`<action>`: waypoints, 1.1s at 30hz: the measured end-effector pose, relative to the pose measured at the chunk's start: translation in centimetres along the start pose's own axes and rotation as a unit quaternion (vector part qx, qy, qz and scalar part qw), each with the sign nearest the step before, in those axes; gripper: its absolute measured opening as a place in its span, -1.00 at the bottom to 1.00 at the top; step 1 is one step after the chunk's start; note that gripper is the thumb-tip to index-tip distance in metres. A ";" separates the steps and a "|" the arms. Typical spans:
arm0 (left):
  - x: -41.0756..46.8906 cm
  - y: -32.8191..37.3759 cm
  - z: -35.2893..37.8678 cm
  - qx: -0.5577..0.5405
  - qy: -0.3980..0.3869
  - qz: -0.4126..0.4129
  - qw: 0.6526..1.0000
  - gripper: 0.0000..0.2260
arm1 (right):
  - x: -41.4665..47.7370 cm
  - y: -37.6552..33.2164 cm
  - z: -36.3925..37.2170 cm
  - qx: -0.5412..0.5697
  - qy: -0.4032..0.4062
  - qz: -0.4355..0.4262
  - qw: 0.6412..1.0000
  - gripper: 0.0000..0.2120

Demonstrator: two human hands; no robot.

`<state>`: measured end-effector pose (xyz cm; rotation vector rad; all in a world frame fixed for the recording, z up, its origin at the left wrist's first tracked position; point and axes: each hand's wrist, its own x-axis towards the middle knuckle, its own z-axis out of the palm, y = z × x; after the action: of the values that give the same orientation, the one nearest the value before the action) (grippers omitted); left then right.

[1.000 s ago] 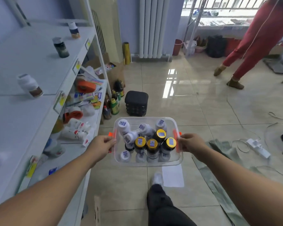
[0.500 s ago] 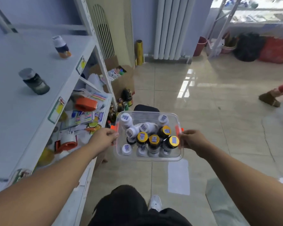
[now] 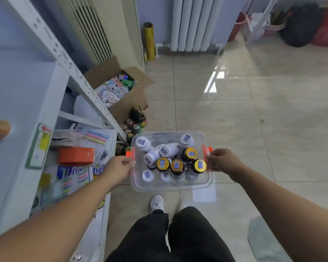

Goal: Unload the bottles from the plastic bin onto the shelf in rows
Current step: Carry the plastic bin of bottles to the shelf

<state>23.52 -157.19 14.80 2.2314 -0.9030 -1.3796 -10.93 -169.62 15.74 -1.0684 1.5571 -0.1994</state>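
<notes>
While I'm standing next to the shelf point(image 3: 17, 87), I've got the clear plastic bin point(image 3: 170, 185) held out in front of me over the tiled floor point(image 3: 254, 120), just beside the shelf's lower level. My left hand point(image 3: 119, 168) has its fingers clamped on the orange handle point(image 3: 130, 154) on that side, and my right hand point(image 3: 222, 161) grips the other orange handle point(image 3: 206, 149). All the bottles point(image 3: 176, 165) are inside the bin: dark ones with yellow caps standing up, white ones partly tipped over behind them. An open cardboard box point(image 3: 134, 97) sits on the floor past the shelf
</notes>
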 end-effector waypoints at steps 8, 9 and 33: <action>10.7 3.6 0.2 0.042 -0.002 -0.029 0.999 -0.83 | 11.8 -0.8 1.1 -0.009 -0.009 0.067 0.998 -0.77; 12.0 3.7 0.5 0.047 -0.001 -0.035 0.998 -0.83 | 13.1 -0.7 1.4 -0.011 -0.009 0.073 0.997 -0.77; 35.0 -5.0 9.5 0.124 0.000 -0.039 0.992 -0.89 | 35.3 9.0 7.5 -0.074 0.029 0.089 0.993 -0.81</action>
<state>27.80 -177.28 -15.55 2.4737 -1.0472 -1.3672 -5.74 -186.43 -16.96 -1.0383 1.7315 0.0088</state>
